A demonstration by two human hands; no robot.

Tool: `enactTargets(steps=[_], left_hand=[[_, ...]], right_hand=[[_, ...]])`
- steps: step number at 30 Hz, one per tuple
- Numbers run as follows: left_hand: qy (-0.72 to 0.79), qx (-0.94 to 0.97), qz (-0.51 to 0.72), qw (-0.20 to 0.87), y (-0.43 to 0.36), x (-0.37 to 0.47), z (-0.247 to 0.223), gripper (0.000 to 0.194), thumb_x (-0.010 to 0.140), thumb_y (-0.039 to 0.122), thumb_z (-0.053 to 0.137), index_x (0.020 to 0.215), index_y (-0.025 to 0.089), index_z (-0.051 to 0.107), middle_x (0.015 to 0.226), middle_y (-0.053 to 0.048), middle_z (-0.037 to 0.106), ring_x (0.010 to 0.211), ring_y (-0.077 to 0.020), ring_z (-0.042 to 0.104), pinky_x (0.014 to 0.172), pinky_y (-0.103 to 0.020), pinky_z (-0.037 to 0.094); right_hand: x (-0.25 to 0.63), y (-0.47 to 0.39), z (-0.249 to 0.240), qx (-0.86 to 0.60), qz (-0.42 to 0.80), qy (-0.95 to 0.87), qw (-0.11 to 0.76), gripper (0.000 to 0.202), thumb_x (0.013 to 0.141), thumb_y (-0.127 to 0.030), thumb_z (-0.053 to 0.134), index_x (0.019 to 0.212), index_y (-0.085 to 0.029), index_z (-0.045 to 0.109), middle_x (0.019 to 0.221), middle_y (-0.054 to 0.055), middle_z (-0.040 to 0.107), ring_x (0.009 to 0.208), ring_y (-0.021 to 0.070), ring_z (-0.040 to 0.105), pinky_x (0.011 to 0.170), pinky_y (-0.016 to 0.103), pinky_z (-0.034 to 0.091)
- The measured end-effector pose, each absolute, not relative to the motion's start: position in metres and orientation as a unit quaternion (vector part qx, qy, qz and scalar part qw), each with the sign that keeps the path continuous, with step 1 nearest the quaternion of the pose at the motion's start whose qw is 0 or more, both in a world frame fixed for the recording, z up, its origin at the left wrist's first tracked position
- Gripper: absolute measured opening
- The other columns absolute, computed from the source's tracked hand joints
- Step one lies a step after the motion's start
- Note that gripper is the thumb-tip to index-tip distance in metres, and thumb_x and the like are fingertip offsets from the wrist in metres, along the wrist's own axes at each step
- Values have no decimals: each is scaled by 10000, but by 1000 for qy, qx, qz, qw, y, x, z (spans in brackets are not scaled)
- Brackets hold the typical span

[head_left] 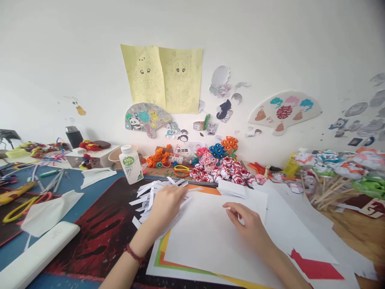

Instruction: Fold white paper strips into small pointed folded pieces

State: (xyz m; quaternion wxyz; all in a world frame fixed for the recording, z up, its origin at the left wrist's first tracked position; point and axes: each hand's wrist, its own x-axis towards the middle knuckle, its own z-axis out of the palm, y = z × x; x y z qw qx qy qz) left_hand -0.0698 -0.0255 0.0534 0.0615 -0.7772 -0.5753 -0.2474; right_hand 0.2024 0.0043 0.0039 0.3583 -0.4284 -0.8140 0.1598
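Observation:
My left hand (169, 204), with a dark red band at the wrist, rests at the right side of a pile of white paper strips (147, 198); its fingertips point away and what they hold, if anything, is hidden. My right hand (245, 220) hovers over a large white sheet (198, 237), fingers curved, thumb and forefinger apart, nothing visible between them. Beneath the white sheet, green, orange and yellow sheets (177, 265) show at the edges. A smaller white paper piece (231, 188) lies at the stack's far edge.
A white bottle (131, 165) stands behind the strips. Paper flowers (230, 170) line the wall. At left are scissors (21, 208), white paper scraps (49, 212) and a long white case (39, 255). Red paper (315, 267) and more white sheets (288, 216) lie at right.

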Motion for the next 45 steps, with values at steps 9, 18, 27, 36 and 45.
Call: enactTargets(steps=[9, 18, 27, 36, 45], left_hand=[[-610, -699, -249, 278, -22, -102, 56, 254, 917, 155, 411, 1039, 202, 630, 1066, -94, 672, 980, -259, 561, 847, -408, 360], [-581, -754, -191, 239, -25, -75, 47, 252, 876, 62, 426, 972, 187, 623, 1013, -90, 670, 962, -263, 556, 865, -430, 350], [-578, -762, -168, 239, -22, -73, 42, 238, 890, 91, 429, 945, 199, 634, 950, -87, 680, 943, -263, 560, 870, -439, 353], [-583, -767, -146, 226, -22, -69, 40, 245, 880, 80, 450, 970, 192, 648, 935, -66, 681, 929, -252, 572, 880, -438, 348], [-581, -771, -141, 219, -22, -70, 39, 252, 859, 60, 459, 954, 189, 654, 916, -65, 682, 902, -251, 575, 888, -438, 341]], right_hand=[[206, 73, 14, -522, 26, -796, 304, 335, 890, -239, 450, 1197, -173, 564, 1182, 114, 585, 1106, 248, 536, 916, 375, 419], [213, 90, 0, -538, 28, -801, 261, 294, 912, -229, 468, 1120, -142, 657, 1128, 125, 667, 1053, 252, 596, 895, 345, 420], [222, 97, 0, -556, 19, -791, 254, 260, 883, -286, 545, 1080, -183, 678, 1090, 84, 695, 1008, 252, 616, 850, 327, 422], [229, 108, -6, -555, 12, -796, 240, 238, 877, -282, 554, 1056, -207, 692, 1053, 52, 715, 961, 216, 642, 829, 274, 427], [227, 106, -4, -540, -38, -815, 207, 275, 943, -208, 414, 917, -170, 685, 892, 92, 718, 840, 220, 654, 737, 278, 430]])
